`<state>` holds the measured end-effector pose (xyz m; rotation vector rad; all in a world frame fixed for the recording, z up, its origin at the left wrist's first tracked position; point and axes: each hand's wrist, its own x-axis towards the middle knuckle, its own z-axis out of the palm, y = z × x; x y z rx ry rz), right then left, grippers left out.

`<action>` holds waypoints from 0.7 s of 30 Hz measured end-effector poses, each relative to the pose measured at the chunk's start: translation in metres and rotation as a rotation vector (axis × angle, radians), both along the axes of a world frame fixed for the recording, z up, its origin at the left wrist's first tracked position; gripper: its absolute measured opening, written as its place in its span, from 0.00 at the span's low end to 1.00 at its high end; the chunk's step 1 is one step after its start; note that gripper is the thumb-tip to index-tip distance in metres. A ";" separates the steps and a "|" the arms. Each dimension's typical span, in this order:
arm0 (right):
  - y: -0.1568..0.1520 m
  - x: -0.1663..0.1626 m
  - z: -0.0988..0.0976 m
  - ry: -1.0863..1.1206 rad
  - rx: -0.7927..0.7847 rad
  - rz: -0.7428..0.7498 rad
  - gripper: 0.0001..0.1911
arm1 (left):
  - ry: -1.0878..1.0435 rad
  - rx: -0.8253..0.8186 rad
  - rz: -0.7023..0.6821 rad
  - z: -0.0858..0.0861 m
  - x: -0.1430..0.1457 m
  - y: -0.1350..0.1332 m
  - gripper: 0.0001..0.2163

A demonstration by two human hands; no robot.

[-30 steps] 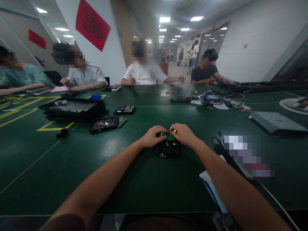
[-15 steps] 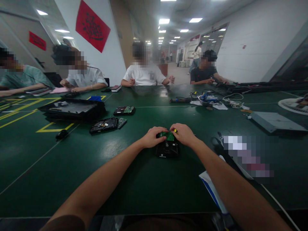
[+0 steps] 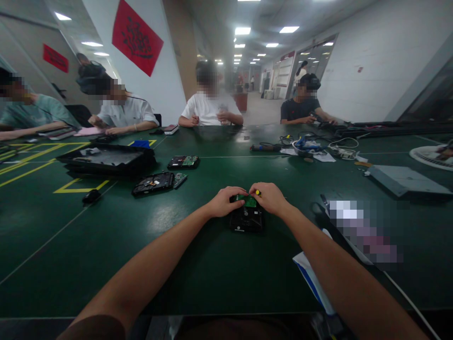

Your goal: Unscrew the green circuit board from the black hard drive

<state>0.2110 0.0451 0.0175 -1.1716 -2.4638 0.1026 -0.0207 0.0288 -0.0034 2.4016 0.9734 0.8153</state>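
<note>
A black hard drive [image 3: 247, 219] lies on the green table [image 3: 198, 264] straight ahead of me, with a green circuit board [image 3: 250, 201] at its far end. My left hand [image 3: 222, 201] rests curled on the drive's far left corner, fingers closed against the board's edge. My right hand [image 3: 271, 197] is closed around a small tool with a yellow tip [image 3: 258, 192], held over the board's right side. Both hands nearly touch above the board.
Two more opened drives [image 3: 153, 183] [image 3: 183, 162] and a black tray [image 3: 106, 159] lie to the left. Cables and small parts [image 3: 307, 144] sit at the back right, a grey flat case [image 3: 403, 179] at right, white and blue papers [image 3: 311, 274] near my right forearm. Several people sit around the table.
My hands have hardly moved on the drive. The person in white across the table has pulled an outstretched arm back in front of the body.
</note>
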 end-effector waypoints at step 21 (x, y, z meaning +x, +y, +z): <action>-0.001 0.000 0.002 -0.019 0.001 0.034 0.06 | 0.008 0.012 0.004 0.000 0.000 0.000 0.17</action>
